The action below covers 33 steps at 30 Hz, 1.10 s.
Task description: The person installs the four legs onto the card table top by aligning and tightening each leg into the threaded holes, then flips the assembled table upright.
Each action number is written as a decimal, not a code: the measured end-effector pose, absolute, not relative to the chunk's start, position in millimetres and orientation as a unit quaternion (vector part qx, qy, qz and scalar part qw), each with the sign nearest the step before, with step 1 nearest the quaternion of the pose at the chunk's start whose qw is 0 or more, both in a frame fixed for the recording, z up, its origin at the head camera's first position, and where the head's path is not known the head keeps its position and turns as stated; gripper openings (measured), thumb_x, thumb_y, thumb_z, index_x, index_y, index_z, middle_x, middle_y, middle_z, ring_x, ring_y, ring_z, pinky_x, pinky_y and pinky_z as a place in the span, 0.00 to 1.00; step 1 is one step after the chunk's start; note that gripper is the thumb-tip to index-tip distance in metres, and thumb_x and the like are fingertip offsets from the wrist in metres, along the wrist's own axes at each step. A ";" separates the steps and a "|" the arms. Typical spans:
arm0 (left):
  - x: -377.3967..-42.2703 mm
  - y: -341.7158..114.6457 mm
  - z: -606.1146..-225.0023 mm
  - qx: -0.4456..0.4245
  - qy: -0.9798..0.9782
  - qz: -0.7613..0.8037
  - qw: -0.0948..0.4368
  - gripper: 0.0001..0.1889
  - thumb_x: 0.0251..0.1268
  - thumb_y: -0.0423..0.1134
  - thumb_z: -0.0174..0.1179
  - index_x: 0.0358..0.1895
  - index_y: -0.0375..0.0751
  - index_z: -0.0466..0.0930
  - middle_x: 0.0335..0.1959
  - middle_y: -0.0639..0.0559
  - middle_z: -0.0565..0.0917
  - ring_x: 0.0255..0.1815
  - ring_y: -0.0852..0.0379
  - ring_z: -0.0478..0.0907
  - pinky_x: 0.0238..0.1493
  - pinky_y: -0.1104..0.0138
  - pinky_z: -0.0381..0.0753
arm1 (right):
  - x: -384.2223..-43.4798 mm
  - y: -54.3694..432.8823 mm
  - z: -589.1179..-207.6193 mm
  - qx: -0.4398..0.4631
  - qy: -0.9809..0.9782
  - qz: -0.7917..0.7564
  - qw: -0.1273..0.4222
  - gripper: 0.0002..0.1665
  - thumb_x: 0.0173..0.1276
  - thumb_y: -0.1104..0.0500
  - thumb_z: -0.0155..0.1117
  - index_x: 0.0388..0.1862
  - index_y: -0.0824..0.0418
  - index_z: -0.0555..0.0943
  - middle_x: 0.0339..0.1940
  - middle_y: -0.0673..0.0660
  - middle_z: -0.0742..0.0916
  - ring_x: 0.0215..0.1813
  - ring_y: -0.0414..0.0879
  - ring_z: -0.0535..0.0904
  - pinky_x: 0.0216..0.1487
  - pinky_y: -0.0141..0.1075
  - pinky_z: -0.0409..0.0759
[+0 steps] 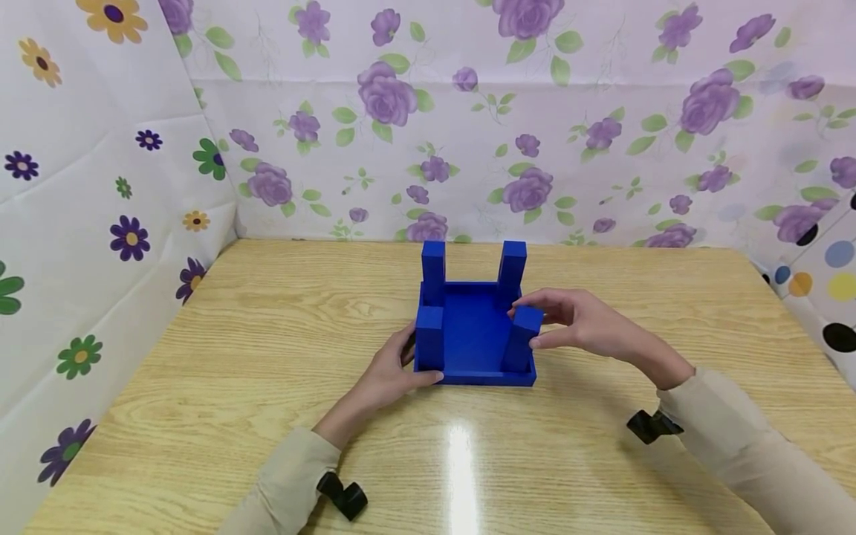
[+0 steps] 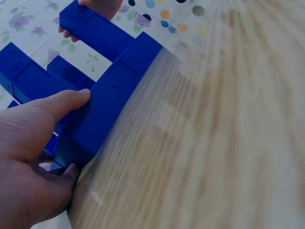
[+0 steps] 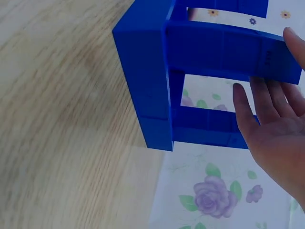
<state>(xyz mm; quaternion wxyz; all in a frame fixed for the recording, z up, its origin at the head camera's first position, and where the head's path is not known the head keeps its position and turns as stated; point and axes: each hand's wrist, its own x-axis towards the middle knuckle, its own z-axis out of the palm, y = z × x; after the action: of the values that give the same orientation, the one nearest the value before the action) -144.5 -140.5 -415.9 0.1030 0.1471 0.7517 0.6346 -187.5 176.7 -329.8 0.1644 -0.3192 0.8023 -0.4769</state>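
A blue square base [image 1: 473,331] with a low rim lies on the table, a square leg standing at each corner, like a small upturned table. My left hand [image 1: 391,377] grips its front left corner, beside the front left leg [image 1: 430,340]. In the left wrist view, the thumb presses the base's side wall [image 2: 112,95] and the other fingers curl below. Near its top, the front right leg [image 1: 520,345] is held between the thumb and fingers of my right hand [image 1: 578,321]. That leg [image 3: 214,50] tilts slightly in the head view. Both back legs [image 1: 433,271] stand untouched.
The wooden table [image 1: 267,312] extends around the blue piece on all sides. Behind it hangs a white cloth [image 1: 468,163] with purple flowers, and another flowered cloth [image 1: 87,223] borders the left side. Black straps with small devices [image 1: 344,496] sit on both sleeves.
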 end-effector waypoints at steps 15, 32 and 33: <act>-144.2 -140.1 -416.1 0.146 0.751 0.636 0.102 0.50 0.55 0.28 0.70 0.78 0.43 0.47 0.74 0.43 0.58 0.73 0.45 0.57 0.70 0.53 0.58 | -168.0 161.6 -335.2 -0.243 0.854 -0.459 0.034 0.27 0.54 0.58 0.78 0.51 0.65 0.79 0.46 0.57 0.84 0.47 0.49 0.80 0.49 0.34 0.79; -145.9 -141.1 -419.0 0.152 0.748 0.638 0.100 0.50 0.54 0.28 0.70 0.77 0.42 0.48 0.73 0.42 0.60 0.72 0.45 0.58 0.70 0.54 0.58 | -155.3 147.6 -334.6 -0.226 0.893 -0.382 -0.070 0.25 0.50 0.57 0.81 0.42 0.65 0.79 0.34 0.55 0.84 0.38 0.50 0.83 0.41 0.45 0.83; -145.9 -141.0 -419.0 0.152 0.749 0.637 0.099 0.50 0.54 0.28 0.70 0.77 0.42 0.48 0.73 0.42 0.60 0.72 0.45 0.58 0.70 0.54 0.58 | -155.0 147.2 -334.8 -0.224 0.894 -0.382 -0.070 0.25 0.50 0.57 0.81 0.42 0.65 0.79 0.34 0.55 0.84 0.38 0.50 0.83 0.41 0.45 0.83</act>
<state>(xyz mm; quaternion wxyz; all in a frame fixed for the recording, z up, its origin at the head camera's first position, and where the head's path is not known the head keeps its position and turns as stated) -145.9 -141.0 -419.0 0.0993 0.1517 0.7493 0.6369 -155.0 147.2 -334.8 -0.0703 -0.2239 0.8941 -0.3815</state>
